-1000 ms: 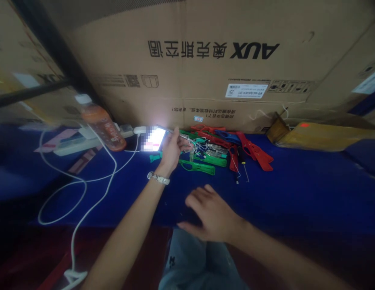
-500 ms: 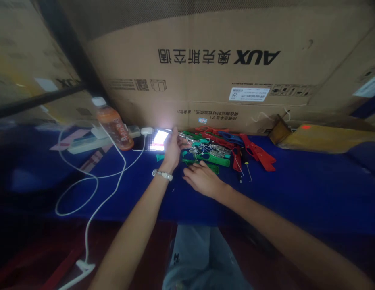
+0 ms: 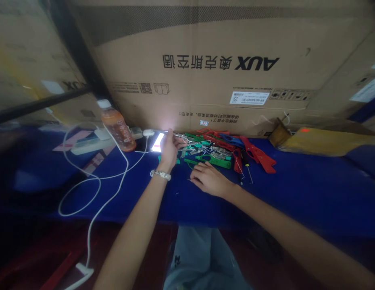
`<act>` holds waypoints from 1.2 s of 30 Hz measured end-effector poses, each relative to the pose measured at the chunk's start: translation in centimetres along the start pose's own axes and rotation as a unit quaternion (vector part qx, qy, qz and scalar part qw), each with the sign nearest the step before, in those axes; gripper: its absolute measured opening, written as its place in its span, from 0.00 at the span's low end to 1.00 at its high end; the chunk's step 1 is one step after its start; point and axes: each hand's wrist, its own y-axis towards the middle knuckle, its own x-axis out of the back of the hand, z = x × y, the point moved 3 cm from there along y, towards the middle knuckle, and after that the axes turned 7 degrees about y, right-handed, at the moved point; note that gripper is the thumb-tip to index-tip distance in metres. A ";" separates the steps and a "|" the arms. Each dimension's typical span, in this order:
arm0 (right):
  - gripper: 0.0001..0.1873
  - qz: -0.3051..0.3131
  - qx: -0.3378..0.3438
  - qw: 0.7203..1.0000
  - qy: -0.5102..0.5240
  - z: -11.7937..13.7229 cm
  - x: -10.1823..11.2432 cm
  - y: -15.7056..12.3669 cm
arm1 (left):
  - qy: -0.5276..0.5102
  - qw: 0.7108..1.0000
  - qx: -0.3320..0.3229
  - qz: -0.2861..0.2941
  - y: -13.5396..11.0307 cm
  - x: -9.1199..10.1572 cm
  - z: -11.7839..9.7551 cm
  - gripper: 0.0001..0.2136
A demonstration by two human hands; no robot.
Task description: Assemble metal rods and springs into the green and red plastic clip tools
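The left grip [image 3: 169, 151] is just beside a bright screen [image 3: 157, 142], which lies at nine o'clock from it. A thin grey stick [image 3: 178, 135] shows by the thumb. It may be held there, but the fingers hide too much, so one cannot tell if this grip is open or closed.

The right grip [image 3: 211, 180] has its fingers curled and pinched together. A tiny thin bit [image 3: 189, 179] pokes out from the tips, at nine o'clock. It is so small that a pinch seems the best way to keep hold of it.

The heap of parts [image 3: 220, 153], with white wires [image 3: 202, 148] in it, lies at three o'clock from the left grip and one o'clock from the right one. It is probably there because both can reach it easily. A green handle [image 3: 223, 161] lies at the heap's near side, close to the right grip, and some red handles [image 3: 260, 157] lie at two o'clock from that grip.

The bottle [image 3: 118, 128] stands tilted on the blue worktop [image 3: 284, 201], at about ten o'clock from the left grip, maybe to be out of the way.
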 end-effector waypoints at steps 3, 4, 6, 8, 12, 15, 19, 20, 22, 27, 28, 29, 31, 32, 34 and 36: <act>0.07 -0.010 -0.004 1.000 0.026 -0.7 0.0 -0.3 | -0.006 1.000 -0.004 0.009 0.0 -0.1 -0.3 0.19; 0.07 -0.014 -0.005 0.999 0.037 -0.9 -0.1 -0.4 | -0.009 1.000 -0.006 0.010 0.0 -0.1 -0.5 0.19; 0.07 -0.028 -0.012 0.997 0.065 -1.3 -0.2 -0.5 | -0.016 1.000 -0.011 0.005 0.0 0.0 -0.8 0.19; 0.05 -0.044 -0.025 0.995 0.090 -1.6 -0.2 -0.7 | -0.021 1.000 -0.017 0.002 0.1 0.0 -1.1 0.18; 0.06 -0.063 -0.045 0.992 0.100 -1.5 -0.2 -0.5 | -0.029 0.999 -0.027 0.010 0.2 0.1 -1.4 0.17; 0.05 -0.044 -0.024 0.996 0.075 -1.0 -0.3 0.5 | -0.038 0.999 -0.033 0.007 0.3 0.4 -1.4 0.17; 0.07 -0.019 -0.012 0.998 0.053 -0.8 -0.4 1.6 | -0.039 0.998 -0.046 -0.002 0.6 1.1 -1.8 0.17; 0.08 -0.018 -0.009 0.999 0.050 -0.9 -0.4 1.7 | -0.039 0.998 -0.051 -0.004 0.8 1.2 -1.9 0.17; 0.08 -0.016 -0.001 0.999 0.043 -1.1 -0.2 1.9 | -0.039 0.997 -0.059 -0.010 1.0 1.6 -2.2 0.17; 0.07 0.020 0.003 0.999 0.028 -1.4 0.6 2.3 | -0.042 0.997 -0.062 -0.015 1.2 1.8 -2.3 0.17; 0.07 0.037 0.001 0.999 0.019 -1.2 0.8 2.5 | -0.044 0.997 -0.063 -0.011 1.2 1.7 -2.3 0.17; 0.06 0.053 -0.003 0.999 0.007 -1.0 1.0 2.7 | -0.044 0.997 -0.063 -0.006 1.1 1.7 -2.3 0.17; 0.07 0.082 -0.007 0.996 -0.020 -0.6 1.3 3.2 | -0.038 0.997 -0.064 -0.003 1.0 1.6 -2.3 0.18; 0.08 0.091 -0.007 0.995 -0.028 -0.5 1.5 3.5 | -0.033 0.998 -0.062 -0.005 1.0 1.5 -2.3 0.18; 0.09 0.093 -0.009 0.995 -0.026 -0.7 1.8 4.1 | -0.027 0.998 -0.057 -0.016 0.9 1.6 -2.3 0.18; 0.08 0.069 -0.029 0.997 -0.008 -1.6 2.1 4.9 | -0.027 0.998 -0.056 -0.023 0.9 1.6 -2.4 0.18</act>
